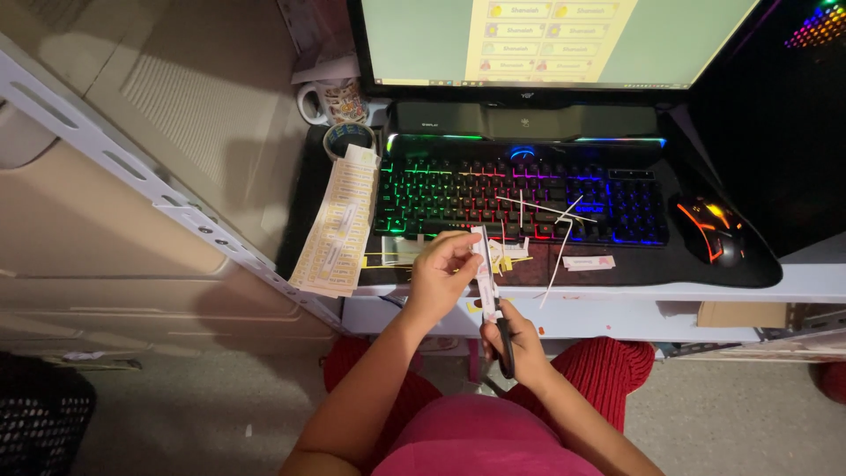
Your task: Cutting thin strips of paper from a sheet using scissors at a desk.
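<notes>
Black-handled scissors (498,308) are gripped in the right hand (520,348), fingers closed through the handles, blades raised over the desk edge (617,313). A narrow paper strip (484,260) is pinched between the left hand's (441,273) fingertips beside the blades, just before the backlit keyboard (520,198). Stacked label sheets (339,225) lie left.

A white desk (617,316) carries a black mat (634,264) under keyboard (520,201) and mouse (710,227).
</notes>
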